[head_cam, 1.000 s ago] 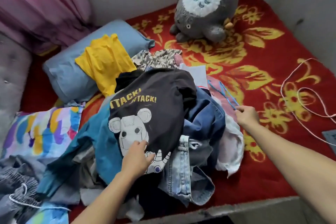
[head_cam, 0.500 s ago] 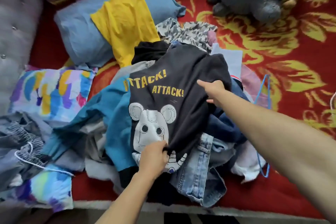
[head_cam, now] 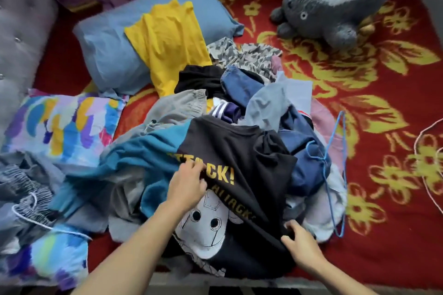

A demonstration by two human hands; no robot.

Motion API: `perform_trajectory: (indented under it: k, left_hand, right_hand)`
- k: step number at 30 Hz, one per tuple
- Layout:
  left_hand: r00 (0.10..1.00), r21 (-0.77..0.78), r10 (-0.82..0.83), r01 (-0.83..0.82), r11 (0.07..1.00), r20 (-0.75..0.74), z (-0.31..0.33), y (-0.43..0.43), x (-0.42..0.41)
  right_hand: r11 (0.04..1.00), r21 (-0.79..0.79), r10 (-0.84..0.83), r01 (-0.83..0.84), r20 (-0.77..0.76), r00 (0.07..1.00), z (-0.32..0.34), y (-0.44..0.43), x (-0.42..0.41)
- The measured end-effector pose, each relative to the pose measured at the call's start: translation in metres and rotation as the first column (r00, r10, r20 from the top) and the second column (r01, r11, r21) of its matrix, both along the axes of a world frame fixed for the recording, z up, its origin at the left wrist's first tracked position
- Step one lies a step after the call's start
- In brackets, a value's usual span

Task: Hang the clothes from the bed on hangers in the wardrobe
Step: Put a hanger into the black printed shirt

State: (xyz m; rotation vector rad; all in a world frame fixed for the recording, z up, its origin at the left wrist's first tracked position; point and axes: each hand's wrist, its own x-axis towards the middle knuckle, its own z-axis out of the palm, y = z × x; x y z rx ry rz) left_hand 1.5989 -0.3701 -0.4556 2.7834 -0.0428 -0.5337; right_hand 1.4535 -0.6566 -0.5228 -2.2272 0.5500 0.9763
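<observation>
We look down on a clothes pile (head_cam: 177,108) at the centre of a red flowered blanket (head_cam: 374,84). A black T-shirt (head_cam: 239,151) with yellow lettering lies on top. Our left hand (head_cam: 187,187), at seven o'clock, pinches the print. Our right hand (head_cam: 302,244), at five o'clock and well apart from it, grips the shirt's edge. A blue hanger (head_cam: 323,163) lies at three o'clock, and a yellow garment (head_cam: 167,43) at eleven.

yellow "CK!" and "ATTACK" on black T-shirt (head_cam: 242,151)
</observation>
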Motion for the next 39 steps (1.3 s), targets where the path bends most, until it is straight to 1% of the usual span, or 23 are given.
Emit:
perform_trajectory:
  k: [2,4,5,7,9,10,11,13,15,17,19,20,21,23,24,25,27,29,31,33,34,36,39]
  left_hand:
    - [0.996,0.062,-0.048,0.043,0.997,0.082,-0.008,-0.007,0.036]
    - [0.997,0.160,-0.075,0.071,0.985,0.018,-0.018,-0.011,0.065]
    - [0.996,0.198,-0.067,0.078,0.977,-0.060,-0.025,-0.012,0.075]
    - [0.976,0.251,-0.040,0.094,0.963,-0.214,-0.037,-0.015,0.079]
    - [0.965,0.312,-0.065,0.146,0.939,-0.253,-0.048,-0.020,0.063]
    - [0.967,0.343,-0.099,0.178,0.922,-0.236,-0.052,-0.021,0.050]
    - [0.970,0.361,-0.126,0.196,0.912,-0.210,-0.054,-0.021,0.036]
    - [0.975,0.332,-0.124,0.180,0.926,-0.182,-0.055,-0.012,0.006]
    - [0.969,0.253,-0.075,0.135,0.958,-0.235,-0.051,0.002,-0.025]
    - [0.940,0.156,-0.003,0.059,0.986,-0.340,-0.046,0.016,-0.054]
    - [0.912,0.092,0.073,-0.039,0.995,-0.403,-0.038,0.026,-0.068]
    - [0.925,0.082,0.113,-0.089,0.993,-0.362,-0.034,0.027,-0.066]
    - [0.955,0.074,0.160,-0.146,0.986,-0.249,-0.030,0.026,-0.059]
    - [0.969,0.004,0.242,-0.242,0.970,0.052,-0.021,0.018,-0.031]
    - [0.955,-0.052,0.239,-0.233,0.971,0.174,-0.018,0.011,-0.014]
    - [0.947,-0.083,0.204,-0.189,0.978,0.247,-0.017,0.004,0.005]
    - [0.972,-0.056,0.095,-0.084,0.995,0.217,-0.023,-0.008,0.036]
    - [0.999,0.013,0.016,-0.017,1.000,0.035,-0.040,-0.015,0.054]
    - [0.987,0.074,-0.015,0.027,0.997,-0.158,-0.056,-0.015,0.055]
    - [0.975,0.158,-0.013,0.049,0.986,-0.222,-0.064,-0.013,0.044]
    - [0.979,0.194,0.008,0.032,0.981,-0.204,-0.065,-0.011,0.037]
    - [0.989,0.184,0.093,-0.071,0.980,-0.114,-0.060,-0.005,0.021]
    - [0.957,-0.017,0.285,-0.286,0.958,-0.050,-0.046,0.015,-0.006]
  right_hand:
    - [0.988,-0.135,0.078,-0.078,-0.009,0.997,0.005,-0.014,-0.002]
    - [0.973,-0.219,0.107,-0.074,0.141,0.984,0.013,-0.019,0.017]
    - [0.975,-0.218,0.094,-0.029,0.292,0.952,0.020,-0.018,0.034]
    - [0.983,-0.173,0.048,0.061,0.564,0.824,0.033,-0.010,0.081]
    - [0.988,-0.138,0.050,0.070,0.710,0.702,0.044,0.004,0.132]
    - [0.991,-0.119,0.045,0.061,0.729,0.683,0.047,0.013,0.155]
    - [0.994,-0.097,0.036,0.045,0.703,0.711,0.049,0.022,0.175]
    - [0.998,-0.068,0.048,-0.013,0.536,0.843,0.046,0.036,0.199]
    - [0.984,-0.096,0.175,-0.150,0.383,0.907,0.042,0.049,0.198]
    - [0.935,-0.157,0.353,-0.318,0.311,0.882,0.038,0.056,0.175]
    - [0.864,-0.241,0.500,-0.442,0.303,0.811,0.027,0.056,0.130]
    - [0.832,-0.278,0.552,-0.481,0.319,0.771,0.022,0.052,0.103]
    - [0.811,-0.289,0.583,-0.509,0.327,0.744,0.015,0.046,0.076]
    - [0.811,-0.258,0.585,-0.525,0.359,0.727,-0.002,0.027,0.029]
    - [0.811,-0.250,0.584,-0.528,0.339,0.737,-0.010,0.018,0.015]
    - [0.816,-0.245,0.577,-0.523,0.295,0.762,-0.015,0.010,0.009]
    - [0.822,-0.220,0.564,-0.526,0.188,0.804,-0.014,0.003,0.010]
    - [0.912,-0.139,0.407,-0.387,0.174,0.897,-0.007,0.007,0.022]
    - [0.995,0.049,0.075,-0.087,0.197,0.978,0.003,0.017,0.044]
    - [0.940,0.261,-0.271,0.218,0.185,0.945,0.007,0.030,0.071]
    - [0.894,0.321,-0.373,0.312,0.151,0.915,0.009,0.037,0.084]
    - [0.848,0.364,-0.439,0.384,0.078,0.895,0.012,0.049,0.102]
    - [0.844,0.422,-0.383,0.330,0.045,0.923,0.018,0.056,0.104]
